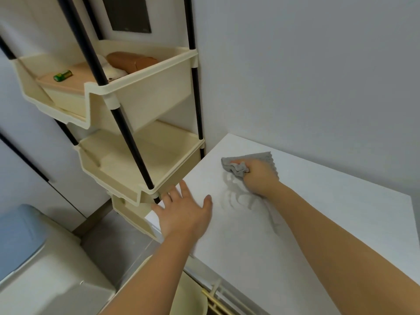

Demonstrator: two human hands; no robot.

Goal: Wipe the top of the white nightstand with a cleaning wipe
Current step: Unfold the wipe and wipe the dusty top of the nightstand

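Observation:
The white nightstand top (329, 223) fills the right half of the view, set against the wall. My right hand (260, 177) presses a crumpled grey cleaning wipe (238, 164) onto the far left part of the top, fingers closed around it. Grey streaks trail on the surface below that hand. My left hand (185, 212) lies flat with fingers spread on the left edge of the nightstand, holding nothing.
A cream tiered shelf rack (141, 92) with black poles stands just left of the nightstand, its upper tray holding a brown case and a green battery. A white appliance with a blue lid (34, 246) sits at the lower left. A grey wall (318, 76) backs the nightstand.

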